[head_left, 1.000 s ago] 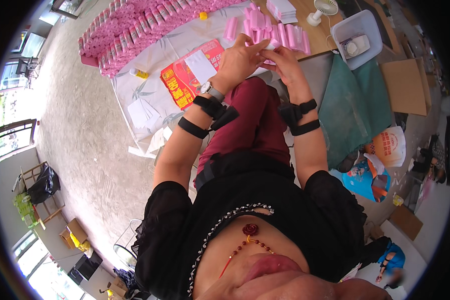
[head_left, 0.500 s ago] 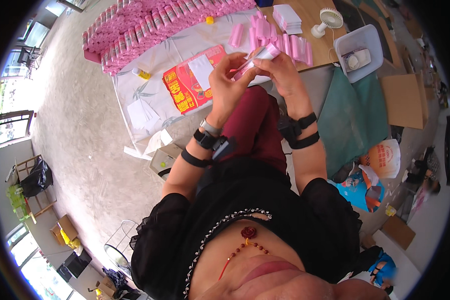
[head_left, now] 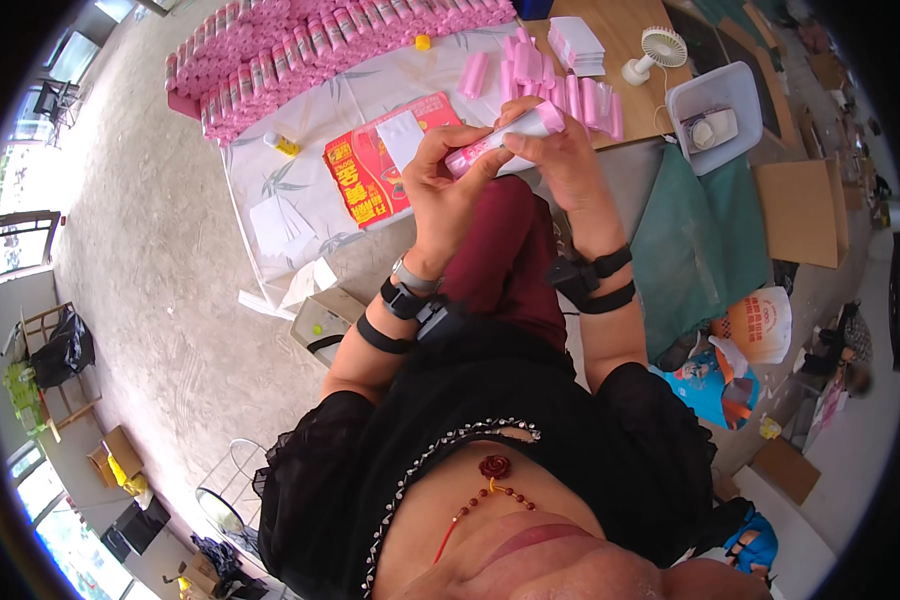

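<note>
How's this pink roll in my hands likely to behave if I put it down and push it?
The pink roll would probably roll sideways, being long and rounded. It seems fairly stiff, staying straight between the left hand and right hand. Its smooth-looking wrap might slide a little.

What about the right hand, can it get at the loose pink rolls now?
Probably yes: the loose pink rolls lie just beyond the right hand, nothing visible between. It'd first need freeing from the held roll, shared with the left hand.
</note>
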### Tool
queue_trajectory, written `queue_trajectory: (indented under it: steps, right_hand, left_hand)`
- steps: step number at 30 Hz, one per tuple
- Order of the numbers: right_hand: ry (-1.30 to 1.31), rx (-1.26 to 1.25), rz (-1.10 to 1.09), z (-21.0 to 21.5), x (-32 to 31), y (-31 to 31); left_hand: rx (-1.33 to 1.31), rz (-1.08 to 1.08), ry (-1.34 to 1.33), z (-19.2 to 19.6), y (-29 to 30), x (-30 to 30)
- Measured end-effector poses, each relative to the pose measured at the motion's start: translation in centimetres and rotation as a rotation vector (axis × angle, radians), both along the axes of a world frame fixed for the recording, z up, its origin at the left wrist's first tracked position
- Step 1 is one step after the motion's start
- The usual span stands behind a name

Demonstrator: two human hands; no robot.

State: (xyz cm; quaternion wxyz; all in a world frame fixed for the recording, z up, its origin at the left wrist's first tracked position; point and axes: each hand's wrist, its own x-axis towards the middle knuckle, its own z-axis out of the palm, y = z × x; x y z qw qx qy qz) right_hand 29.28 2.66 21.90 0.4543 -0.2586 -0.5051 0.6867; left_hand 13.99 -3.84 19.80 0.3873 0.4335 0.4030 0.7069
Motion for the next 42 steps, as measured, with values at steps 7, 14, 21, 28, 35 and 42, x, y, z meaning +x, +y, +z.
queue_trajectory:
  steps: [7,14,21,28,35,42]
  right_hand:
    - [-0.277,0.261,0.071,3.9,1.7,0.7]
    - [-0.311,0.446,0.069,4.1,2.1,0.3]
    - [-0.263,0.430,0.094,4.2,1.9,-0.5]
    - [-0.278,0.521,0.112,4.7,1.7,-1.0]
    - [-0.271,0.569,0.094,4.8,1.3,-1.5]
    - [-0.245,0.555,0.096,4.7,0.9,-1.6]
  left_hand:
    - [-0.022,-0.142,0.043,1.4,-0.2,-1.6]
    - [-0.054,-0.225,-0.111,2.3,-0.5,-1.6]
    - [-0.056,-0.272,-0.083,2.0,-0.7,-2.3]
    - [-0.030,-0.260,-0.054,2.2,-1.3,-2.8]
    - [-0.002,-0.210,0.013,2.6,-2.0,-2.9]
    - [0.010,-0.178,0.033,2.7,-2.4,-3.0]
